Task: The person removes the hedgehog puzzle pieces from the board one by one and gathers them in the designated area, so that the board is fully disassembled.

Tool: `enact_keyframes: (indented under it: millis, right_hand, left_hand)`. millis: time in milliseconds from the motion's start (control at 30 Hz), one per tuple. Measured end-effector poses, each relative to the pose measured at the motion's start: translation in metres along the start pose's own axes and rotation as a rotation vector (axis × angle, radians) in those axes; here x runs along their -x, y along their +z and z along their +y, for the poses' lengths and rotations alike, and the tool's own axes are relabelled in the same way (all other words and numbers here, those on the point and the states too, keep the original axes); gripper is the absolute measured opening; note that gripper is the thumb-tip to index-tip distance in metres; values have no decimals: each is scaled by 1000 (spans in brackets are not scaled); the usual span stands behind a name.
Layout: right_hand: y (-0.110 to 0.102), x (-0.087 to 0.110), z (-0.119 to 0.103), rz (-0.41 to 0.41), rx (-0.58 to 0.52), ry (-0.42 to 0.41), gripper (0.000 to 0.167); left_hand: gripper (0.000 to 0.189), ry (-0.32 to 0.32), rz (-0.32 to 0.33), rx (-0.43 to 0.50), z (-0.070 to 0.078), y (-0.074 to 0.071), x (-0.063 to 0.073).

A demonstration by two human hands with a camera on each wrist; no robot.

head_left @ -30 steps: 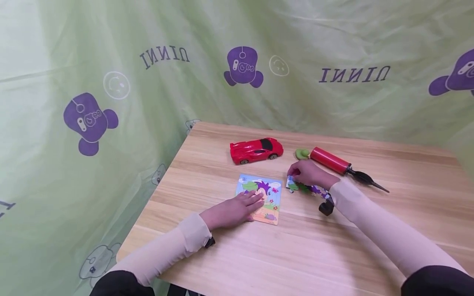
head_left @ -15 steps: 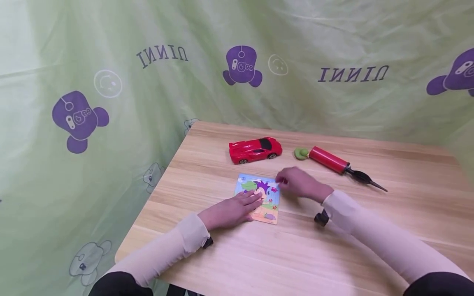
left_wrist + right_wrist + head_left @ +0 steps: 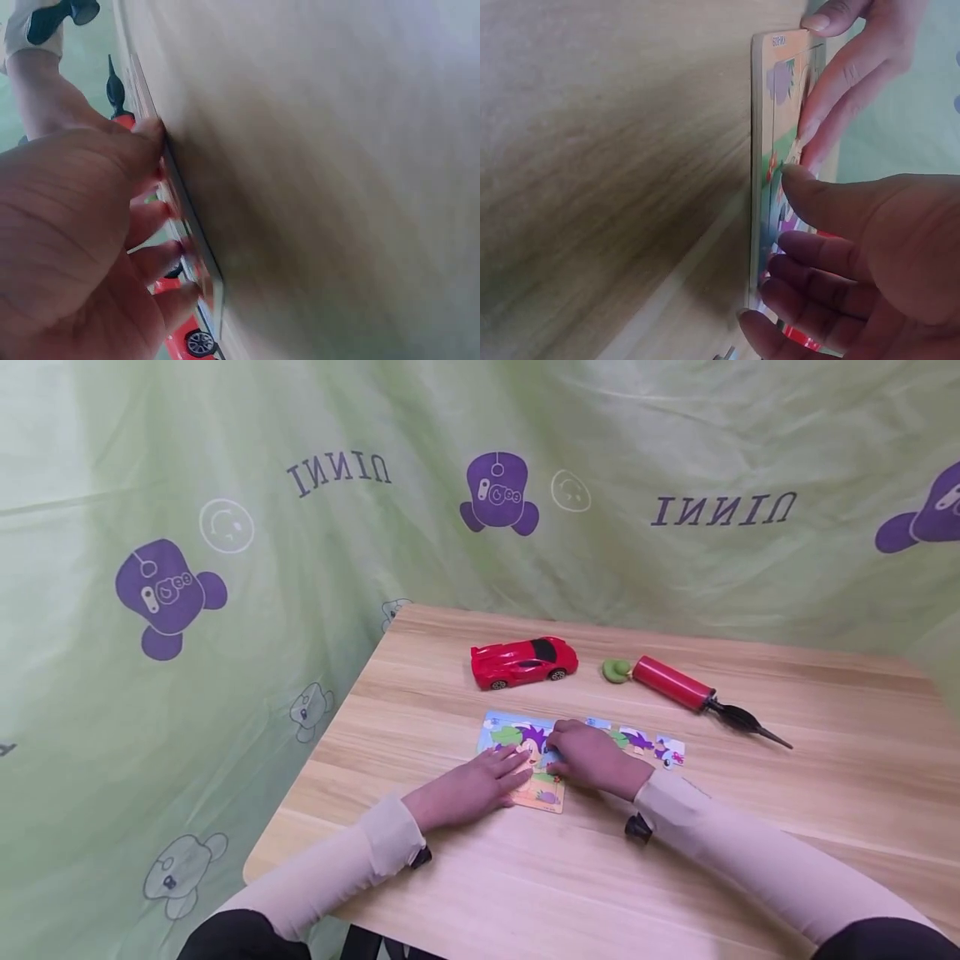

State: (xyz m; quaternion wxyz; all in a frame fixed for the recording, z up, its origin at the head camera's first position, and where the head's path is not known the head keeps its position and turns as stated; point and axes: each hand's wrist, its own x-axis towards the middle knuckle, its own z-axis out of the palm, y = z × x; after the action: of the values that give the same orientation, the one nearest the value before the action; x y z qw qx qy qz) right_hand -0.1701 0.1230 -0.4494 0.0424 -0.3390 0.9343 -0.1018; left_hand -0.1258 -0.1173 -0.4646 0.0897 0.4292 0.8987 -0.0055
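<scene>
A square wooden picture puzzle [image 3: 551,795] lies on the table, showing a cartoon figure with purple hair. My left hand [image 3: 480,787] rests on its left part, fingers spread across the picture. In the left wrist view, that thumb touches the puzzle's near edge. My right hand [image 3: 596,758] is at the puzzle's right side; in the right wrist view its thumb [image 3: 802,184] and fingertips touch the picture, the fingers slightly bent. No piece shows between them. Loose puzzle pieces [image 3: 670,751] lie just beyond the right hand, partly hidden by it.
Behind the puzzle stands a red toy car [image 3: 525,662]. To its right lie a small green object [image 3: 617,672] and a red hand pump [image 3: 675,683] with a black end. A green printed curtain [image 3: 420,543] hangs behind and left of the wooden table [image 3: 480,893].
My right hand has moved left from the loose pieces onto the puzzle's right side, then slightly nearer to me, uncovering the pieces. My left hand has stayed on the puzzle.
</scene>
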Motion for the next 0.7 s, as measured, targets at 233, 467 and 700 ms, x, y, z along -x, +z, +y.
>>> enact_keyframes:
  millis: [233,467,700]
  right_hand:
    - [1,0,-2,27,-34,29,25]
    - [6,-4,0,10,-161,118,22]
    - [6,-9,3,-28,-263,172,23]
  left_hand:
    - [53,-47,-1,28,4,3,2]
    - [54,-53,-12,40,4,1,1]
    - [53,-46,-7,2,4,0,0]
